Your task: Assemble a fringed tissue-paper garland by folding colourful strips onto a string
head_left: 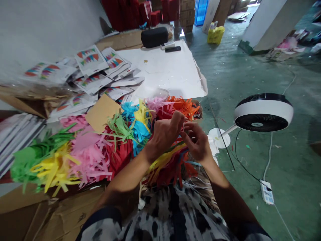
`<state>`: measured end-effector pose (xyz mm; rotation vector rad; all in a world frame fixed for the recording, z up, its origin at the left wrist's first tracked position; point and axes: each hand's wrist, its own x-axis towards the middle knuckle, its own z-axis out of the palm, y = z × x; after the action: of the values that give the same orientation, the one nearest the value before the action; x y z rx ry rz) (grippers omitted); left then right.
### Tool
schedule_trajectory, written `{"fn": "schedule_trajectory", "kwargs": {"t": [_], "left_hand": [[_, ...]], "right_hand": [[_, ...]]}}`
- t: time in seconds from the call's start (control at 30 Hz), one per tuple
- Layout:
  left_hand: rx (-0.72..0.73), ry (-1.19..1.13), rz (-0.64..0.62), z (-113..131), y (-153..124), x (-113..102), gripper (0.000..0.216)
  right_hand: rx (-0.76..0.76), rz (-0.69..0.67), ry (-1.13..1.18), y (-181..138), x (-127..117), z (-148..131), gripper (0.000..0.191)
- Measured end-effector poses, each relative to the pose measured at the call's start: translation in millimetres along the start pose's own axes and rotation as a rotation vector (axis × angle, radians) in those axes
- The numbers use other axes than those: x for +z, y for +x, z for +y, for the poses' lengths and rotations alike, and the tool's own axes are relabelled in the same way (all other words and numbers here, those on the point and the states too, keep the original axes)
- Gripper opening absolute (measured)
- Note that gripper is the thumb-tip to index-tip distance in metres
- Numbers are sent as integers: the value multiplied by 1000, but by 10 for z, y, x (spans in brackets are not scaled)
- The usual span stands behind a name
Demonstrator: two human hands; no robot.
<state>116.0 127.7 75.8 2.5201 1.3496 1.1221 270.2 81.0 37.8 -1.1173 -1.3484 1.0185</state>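
Observation:
My left hand (167,132) is closed, its thumb and fingertips pinched together. Close beside it, my right hand (198,142) has its fingers curled in a pinch. A thin pale string (184,126) shows between the fingertips, partly hidden and slightly blurred. Below both hands, at my lap, hangs a fringed paper tassel bunch (167,164) in yellow, red and orange. Beyond them lie orange fringed paper (184,105) and pink fringed paper (156,103). Blue fringed paper (140,130) and red fringed paper (120,150) are left of my left hand.
Printed packaging sheets (91,62) are heaped on the table's left. A tan card (102,113) lies among the tassels. Farther back sit a black case (154,36) and a dark remote-like object (173,49). A fan (263,112) and a power strip (267,191) stand right.

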Motion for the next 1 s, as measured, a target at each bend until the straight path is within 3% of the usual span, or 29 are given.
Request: {"fn": "schedule_trajectory", "kwargs": {"t": [0.1,0.2,0.3,0.47,0.6,0.73,0.87,1.0], "left_hand": [[30,54,-41,49,-16,-11,26],[-80,-65,-78,76,-12,-89,28],[-130,-171,-207,104,-53,-185,27],[-153,-2,-413,132,-303,-274,25],[-264,25,-529,-18,-437,-409,46],[-448,197,-595,-251,-334,-641,73],[-447,461,-697,-402,-140,-786,56],[-343,599,-588,-490,-14,-687,29]], "right_hand": [[39,96,81,36,-11,2,20],[59,196,189,75,-42,18,19],[97,208,298,96,-78,18,20],[195,201,471,101,-123,38,27],[147,217,338,102,-161,107,24],[73,230,121,100,-165,123,25],[63,242,27,82,-149,100,25],[59,226,-36,56,-138,94,25]]}}
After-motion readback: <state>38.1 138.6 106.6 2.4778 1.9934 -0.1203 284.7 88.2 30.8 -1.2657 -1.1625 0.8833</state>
